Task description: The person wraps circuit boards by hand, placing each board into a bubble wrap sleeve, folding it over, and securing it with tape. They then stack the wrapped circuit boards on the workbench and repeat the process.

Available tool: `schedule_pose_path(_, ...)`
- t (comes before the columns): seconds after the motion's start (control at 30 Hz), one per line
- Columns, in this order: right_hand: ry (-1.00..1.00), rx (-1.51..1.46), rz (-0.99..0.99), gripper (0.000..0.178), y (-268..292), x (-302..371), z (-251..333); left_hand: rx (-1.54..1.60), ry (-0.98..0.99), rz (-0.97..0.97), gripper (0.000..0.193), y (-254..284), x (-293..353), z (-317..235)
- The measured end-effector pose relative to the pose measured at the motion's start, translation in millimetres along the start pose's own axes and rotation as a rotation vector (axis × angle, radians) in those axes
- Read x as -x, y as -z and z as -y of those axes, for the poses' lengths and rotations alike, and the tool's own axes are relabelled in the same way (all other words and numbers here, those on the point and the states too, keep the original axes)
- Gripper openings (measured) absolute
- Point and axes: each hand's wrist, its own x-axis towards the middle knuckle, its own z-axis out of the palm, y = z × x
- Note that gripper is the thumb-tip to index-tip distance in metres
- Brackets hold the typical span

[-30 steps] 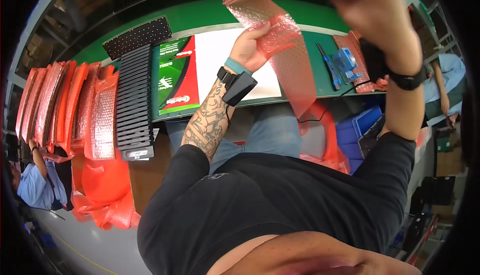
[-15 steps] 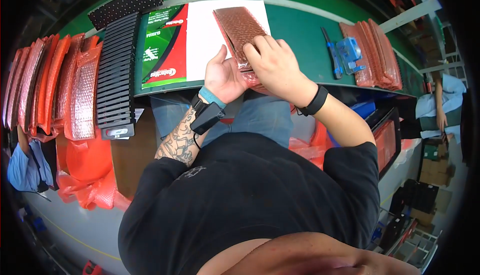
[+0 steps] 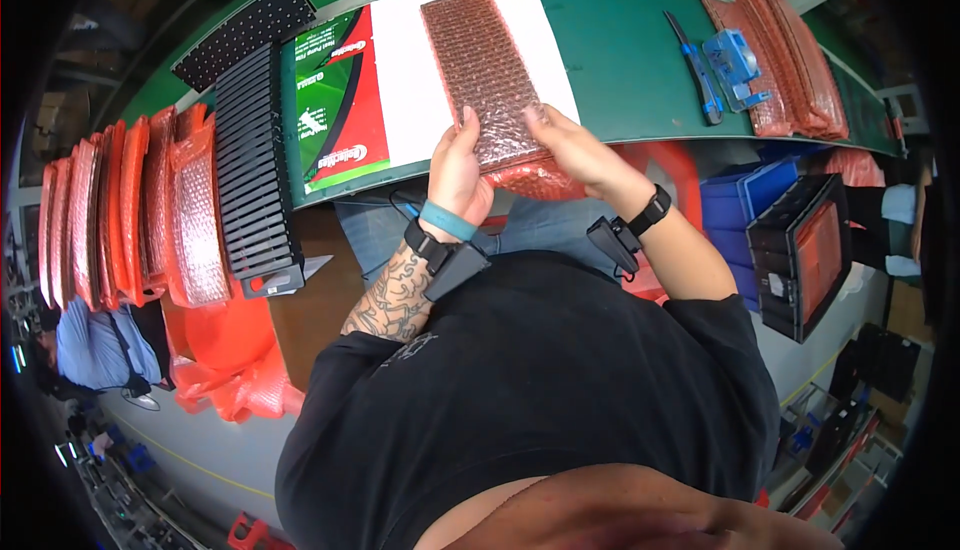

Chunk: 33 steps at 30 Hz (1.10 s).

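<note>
Between my two hands lies a long flat packet [image 3: 485,60] in reddish bubble wrap, with something dark showing through. Its far end is over the white panel of a printed sheet [image 3: 340,100], and its near end reaches past the bench edge. My left hand [image 3: 460,170] grips the near left side, thumb on top. My right hand [image 3: 575,150] holds the near right side, also with the thumb upward. A loose, shinier fold of red bubble wrap [image 3: 535,178] hangs at the near end. The undersides of both hands' grips are hidden.
To the left stand a black slotted rack [image 3: 250,160] and a row of upright red bubble-wrapped packets [image 3: 150,210]. On the right of the green bench lie a utility knife [image 3: 695,70], a blue tape dispenser [image 3: 735,65] and stacked wrapped packets [image 3: 785,60]. Crates [image 3: 795,255] stand below.
My right hand has moved from the top of the packet to its right side. My left hand has closed on the left side. The packet now lies flatter, its broad face up.
</note>
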Motion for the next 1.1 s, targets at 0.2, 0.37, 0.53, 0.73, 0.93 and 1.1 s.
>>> schedule_pose_path(0.2,0.101,0.422,-0.009,0.044,-15.5,5.4,-0.7,-0.249,-0.253,-0.152,0.036,3.9,-1.5,15.2)
schedule_pose_path(0.37,0.217,0.677,-0.057,0.038,-40.0,28.0,32.4,-0.076,-0.097,-0.144,0.037,6.6,2.5,19.2)
schedule_pose_path(0.53,0.471,0.778,-0.054,0.040,-61.5,56.5,55.3,0.240,0.020,0.131,0.048,17.0,19.3,14.3)
schedule_pose_path(0.73,0.755,0.503,0.011,0.052,-66.9,67.1,53.2,0.169,0.091,0.383,0.056,15.9,28.5,-2.8)
schedule_pose_path(0.93,0.816,0.378,0.028,0.054,-72.3,65.4,52.4,-0.256,0.131,-0.250,0.051,-53.2,29.4,-29.6)
schedule_pose_path(1.1,0.817,0.337,0.049,0.054,-69.5,64.1,48.4,0.253,0.145,0.013,0.049,1.8,26.6,-7.4)
